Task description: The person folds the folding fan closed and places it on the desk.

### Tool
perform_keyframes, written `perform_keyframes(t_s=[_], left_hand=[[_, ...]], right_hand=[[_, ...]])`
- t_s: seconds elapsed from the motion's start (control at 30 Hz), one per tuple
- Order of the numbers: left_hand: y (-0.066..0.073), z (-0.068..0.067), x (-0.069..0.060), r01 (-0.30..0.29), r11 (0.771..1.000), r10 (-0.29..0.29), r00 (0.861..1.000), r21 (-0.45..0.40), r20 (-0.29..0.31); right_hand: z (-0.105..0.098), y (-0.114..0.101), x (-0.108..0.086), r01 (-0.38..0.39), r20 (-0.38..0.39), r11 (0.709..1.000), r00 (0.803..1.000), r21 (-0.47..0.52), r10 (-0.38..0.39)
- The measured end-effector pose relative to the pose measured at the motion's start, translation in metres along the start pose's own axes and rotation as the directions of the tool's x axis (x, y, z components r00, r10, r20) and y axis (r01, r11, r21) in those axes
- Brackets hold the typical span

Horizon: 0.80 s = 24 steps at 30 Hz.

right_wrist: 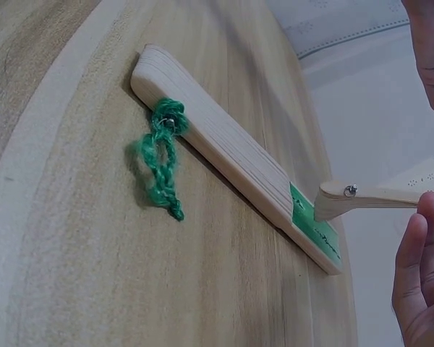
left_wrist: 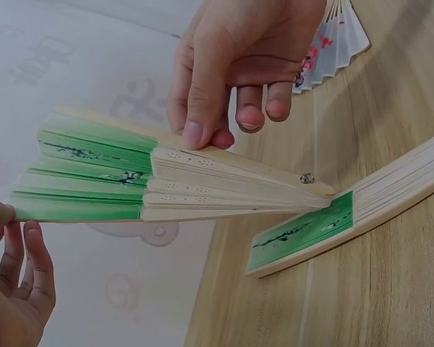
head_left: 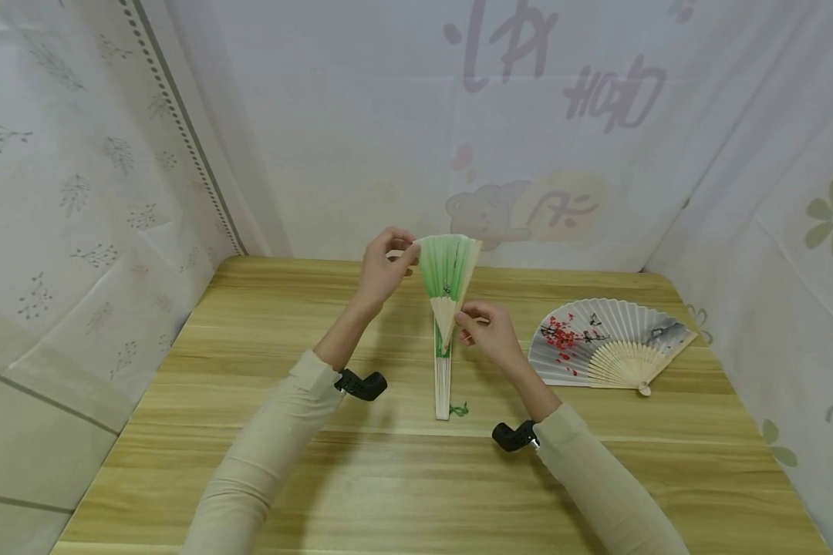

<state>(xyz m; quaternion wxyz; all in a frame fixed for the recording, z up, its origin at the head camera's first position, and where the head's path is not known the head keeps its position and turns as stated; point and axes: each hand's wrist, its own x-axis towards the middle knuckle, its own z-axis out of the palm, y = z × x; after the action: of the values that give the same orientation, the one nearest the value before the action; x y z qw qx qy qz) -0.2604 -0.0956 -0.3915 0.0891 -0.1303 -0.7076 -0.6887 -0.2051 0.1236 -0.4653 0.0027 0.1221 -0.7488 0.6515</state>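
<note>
A partly spread folding fan with a green leaf point(head_left: 448, 266) and pale wooden ribs is held up over the table. My left hand point(head_left: 389, 266) pinches the outer edge of its leaf between thumb and finger. The right hand point(head_left: 489, 331) pinches the opposite guard stick, thumb on the wood, as the left wrist view shows. A metal rivet point(left_wrist: 307, 178) sits at the fan's narrow end. Below that end, a second green fan point(head_left: 443, 389) lies folded on the table, with a green cord point(right_wrist: 159, 159) tied at its rivet.
On the right of the wooden table point(head_left: 264, 462) lies an opened grey-white fan point(head_left: 611, 339) with red blossoms and pale ribs. A printed white cloth point(head_left: 361, 139) hangs behind the table, with more patterned cloth at both sides.
</note>
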Motion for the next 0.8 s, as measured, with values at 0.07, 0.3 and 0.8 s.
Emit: perform_keyframes(t_s=[0.07, 0.3, 0.8], left_hand=[[0.000, 0.001, 0.000, 0.004, 1.000, -0.004, 1.000, 0.001, 0.001], [0.010, 0.003, -0.003, 0.004, 1.000, -0.004, 1.000, 0.000, 0.014], [0.037, 0.009, -0.014, -0.025, 0.999, 0.025, 1.000, 0.028, 0.016]], right_hand=[[0.000, 0.000, 0.000, 0.002, 0.002, 1.000, 1.000, 0.001, -0.002], [0.001, 0.000, 0.000, 0.015, 0.012, 1.000, 1.000, -0.006, -0.015], [0.001, -0.004, -0.001, -0.011, 0.012, 1.000, 1.000, -0.003, 0.011]])
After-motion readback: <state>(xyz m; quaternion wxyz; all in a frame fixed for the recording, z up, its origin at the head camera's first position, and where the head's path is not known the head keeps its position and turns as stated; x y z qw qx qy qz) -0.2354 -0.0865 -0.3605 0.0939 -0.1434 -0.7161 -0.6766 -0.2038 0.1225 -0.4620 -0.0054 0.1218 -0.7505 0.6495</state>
